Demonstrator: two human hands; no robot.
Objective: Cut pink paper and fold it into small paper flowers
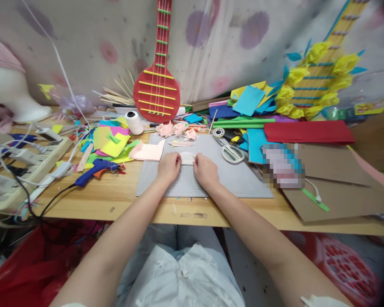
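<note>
Both my hands rest on a grey cutting mat (237,175) at the front of a wooden table. My left hand (169,166) and my right hand (205,169) are closed, each pinching one end of a small pale pink paper piece (187,158) that lies between them. Just beyond it lie a thin pink strip (181,144) and a few small pink paper flowers (176,129). A pink paper sheet (147,152) lies at the mat's left edge.
A blue glue gun (96,167) and a power strip (25,162) sit at the left. Scissors (231,152), a white thread spool (134,122), coloured paper piles (113,143), a red paper banjo (156,85), brown card (336,187) and a red sheet (309,131) surround the mat.
</note>
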